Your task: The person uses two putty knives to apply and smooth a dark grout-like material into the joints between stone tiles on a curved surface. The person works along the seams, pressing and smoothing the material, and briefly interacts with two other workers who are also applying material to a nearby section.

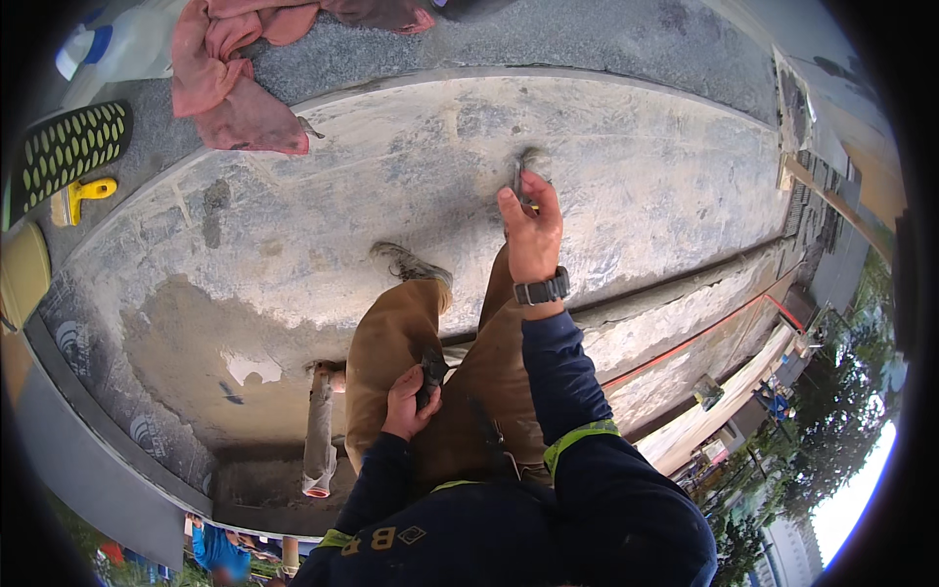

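Observation:
Out in front of me, over the pale, dusty slab [636, 176], my right hand [534, 230] has its thumb and forefinger curled toward each other. A small grey piece shows at their tips and a bit of yellow between them; what they hold is too unclear to name. Close beyond these fingertips is a rounded grey shape, perhaps my right shoe. My left hand [411, 403] rests by my left thigh, its fingers wrapped round a small dark object [431, 376] whose kind is hidden. My left shoe [411, 264] stands on the slab.
A pink cloth [230, 83], a white bottle with a blue band [122, 44], a yellow-handled brush [86, 199] and a dotted black pad [73, 152] lie far left. A dusty pipe [319, 430] stands left of my leg. A person in blue [217, 550] is behind.

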Demonstrator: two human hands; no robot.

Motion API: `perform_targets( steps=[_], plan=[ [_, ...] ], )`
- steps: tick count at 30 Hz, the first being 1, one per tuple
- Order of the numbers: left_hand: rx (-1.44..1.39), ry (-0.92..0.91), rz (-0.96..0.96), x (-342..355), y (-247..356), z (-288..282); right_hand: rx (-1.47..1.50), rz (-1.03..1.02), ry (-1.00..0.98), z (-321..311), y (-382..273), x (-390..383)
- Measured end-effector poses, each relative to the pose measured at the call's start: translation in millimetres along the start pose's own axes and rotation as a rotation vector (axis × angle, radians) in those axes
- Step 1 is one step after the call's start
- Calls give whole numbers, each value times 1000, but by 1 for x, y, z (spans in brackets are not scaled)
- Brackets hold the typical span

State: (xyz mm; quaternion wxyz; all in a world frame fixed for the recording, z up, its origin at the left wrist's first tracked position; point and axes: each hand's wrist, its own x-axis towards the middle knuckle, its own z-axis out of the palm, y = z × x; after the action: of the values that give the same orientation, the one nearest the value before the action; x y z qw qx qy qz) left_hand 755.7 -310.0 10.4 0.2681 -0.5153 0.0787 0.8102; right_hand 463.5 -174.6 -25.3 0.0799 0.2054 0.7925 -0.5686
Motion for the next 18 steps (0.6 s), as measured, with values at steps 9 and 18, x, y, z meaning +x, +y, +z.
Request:
perform_targets(
  steps=[9,18],
  plan=[
    [-152,-41,165,12,-44,77,-111,137,-243,-175,-167,25],
    [-138,-38,428,81,-41,260,-472,-267,-888,-200,-278,162]
  ],
)
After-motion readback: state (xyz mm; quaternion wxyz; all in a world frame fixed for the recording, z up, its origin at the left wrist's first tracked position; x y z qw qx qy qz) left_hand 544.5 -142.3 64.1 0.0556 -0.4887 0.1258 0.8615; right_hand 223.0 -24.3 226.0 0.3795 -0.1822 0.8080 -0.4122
